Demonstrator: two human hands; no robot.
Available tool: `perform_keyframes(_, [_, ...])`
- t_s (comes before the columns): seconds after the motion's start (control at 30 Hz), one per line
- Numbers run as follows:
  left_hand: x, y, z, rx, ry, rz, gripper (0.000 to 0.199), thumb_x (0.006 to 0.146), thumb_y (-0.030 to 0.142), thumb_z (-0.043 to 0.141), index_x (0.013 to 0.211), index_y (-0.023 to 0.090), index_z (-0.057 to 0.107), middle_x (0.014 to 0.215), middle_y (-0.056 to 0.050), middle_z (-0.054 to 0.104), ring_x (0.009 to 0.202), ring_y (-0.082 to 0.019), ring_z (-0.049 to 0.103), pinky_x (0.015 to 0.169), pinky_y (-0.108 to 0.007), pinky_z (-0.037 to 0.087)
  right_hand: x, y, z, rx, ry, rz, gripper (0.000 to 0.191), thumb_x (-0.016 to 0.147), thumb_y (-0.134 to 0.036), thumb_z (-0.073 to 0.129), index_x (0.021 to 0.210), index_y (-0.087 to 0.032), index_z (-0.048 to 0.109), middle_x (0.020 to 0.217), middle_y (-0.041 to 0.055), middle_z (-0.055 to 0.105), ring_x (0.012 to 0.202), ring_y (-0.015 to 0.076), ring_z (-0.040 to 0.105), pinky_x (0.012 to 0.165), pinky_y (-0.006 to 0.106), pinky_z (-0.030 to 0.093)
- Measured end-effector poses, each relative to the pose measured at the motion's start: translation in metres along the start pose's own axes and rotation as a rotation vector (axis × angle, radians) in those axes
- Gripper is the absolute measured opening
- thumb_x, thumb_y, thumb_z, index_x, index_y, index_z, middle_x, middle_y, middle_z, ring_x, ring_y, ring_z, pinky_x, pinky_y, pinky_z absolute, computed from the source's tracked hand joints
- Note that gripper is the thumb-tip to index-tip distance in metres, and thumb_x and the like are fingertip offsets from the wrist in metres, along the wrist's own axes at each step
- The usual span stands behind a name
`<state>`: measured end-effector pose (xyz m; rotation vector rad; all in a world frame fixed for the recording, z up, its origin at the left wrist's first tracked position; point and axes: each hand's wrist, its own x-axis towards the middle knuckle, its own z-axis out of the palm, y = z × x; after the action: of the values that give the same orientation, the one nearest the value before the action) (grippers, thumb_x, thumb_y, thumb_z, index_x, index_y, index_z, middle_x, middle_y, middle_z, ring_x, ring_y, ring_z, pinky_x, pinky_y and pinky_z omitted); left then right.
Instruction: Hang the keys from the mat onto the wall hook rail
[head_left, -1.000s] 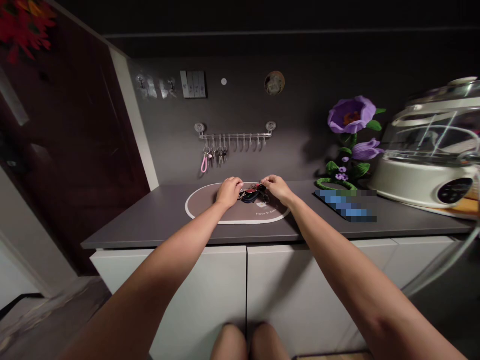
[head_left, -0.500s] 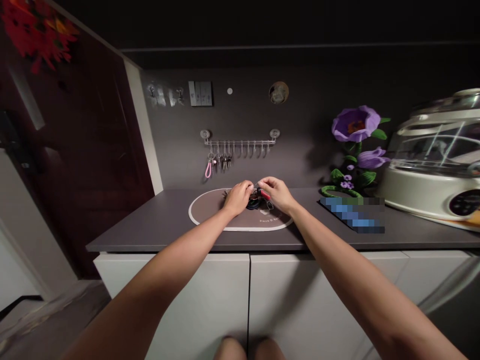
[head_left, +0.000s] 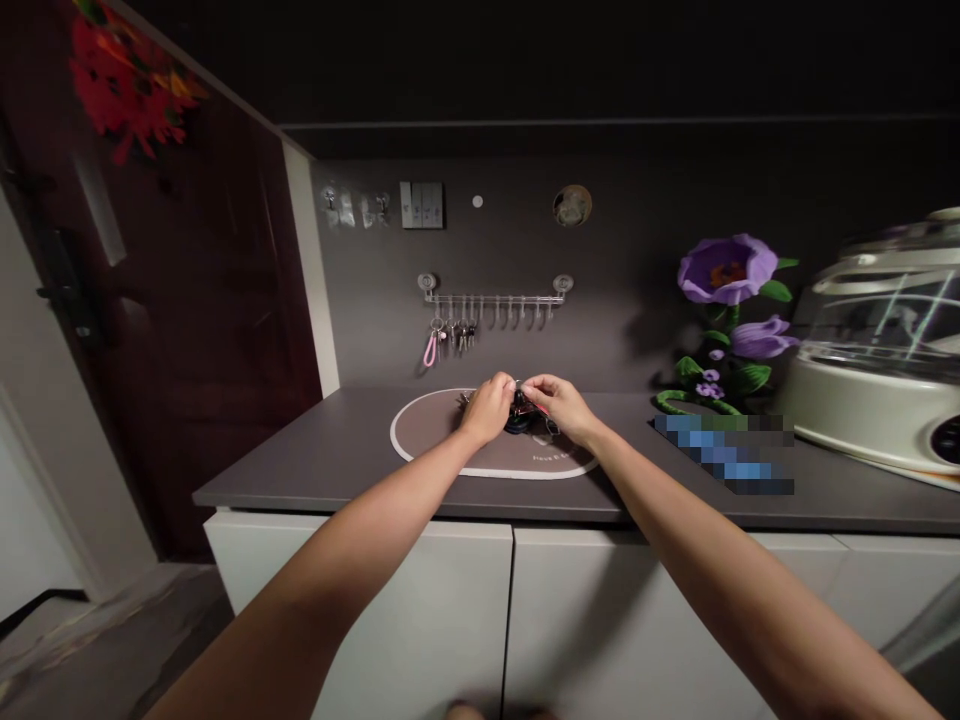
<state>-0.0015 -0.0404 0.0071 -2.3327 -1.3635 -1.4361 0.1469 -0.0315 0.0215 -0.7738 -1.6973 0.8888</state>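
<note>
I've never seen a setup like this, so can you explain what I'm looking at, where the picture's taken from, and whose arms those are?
There's no machine here. This view comes from one camera worn on a person's head, looking forward and down, so those arms are their own. Their left hand and right hand meet over a bunch of keys, which they seem to be pinching. The keys lie on an oval mat on a dark countertop.
</note>
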Motion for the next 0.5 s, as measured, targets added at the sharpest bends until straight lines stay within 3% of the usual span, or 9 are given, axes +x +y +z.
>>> perform_keyframes(0.3, [0.001, 0.002, -0.001, -0.023, 0.026, -0.028, 0.025, 0.089, 0.030, 0.027, 0.087, 0.019, 0.050, 0.080, -0.004, 0.060, 0.075, -0.016, 0.054, 0.069, -0.028, 0.040, 0.001, -0.002, 0.002, -0.015, -0.001, 0.019, 0.036, 0.062, -0.047, 0.063, 0.077, -0.015, 0.054, 0.068, -0.0005, 0.055, 0.062, 0.0103, 0.050, 0.063, 0.024, 0.041])
perform_keyframes(0.5, [0.007, 0.001, -0.007, -0.146, 0.099, -0.138, 0.022, 0.087, 0.030, 0.033, 0.084, 0.019, 0.052, 0.081, -0.004, 0.061, 0.076, -0.015, 0.055, 0.071, -0.027, 0.041, 0.014, -0.011, 0.008, -0.038, 0.023, -0.025, 0.037, 0.061, -0.048, 0.063, 0.076, -0.015, 0.055, 0.067, -0.0013, 0.054, 0.062, 0.0097, 0.048, 0.064, 0.025, 0.041])
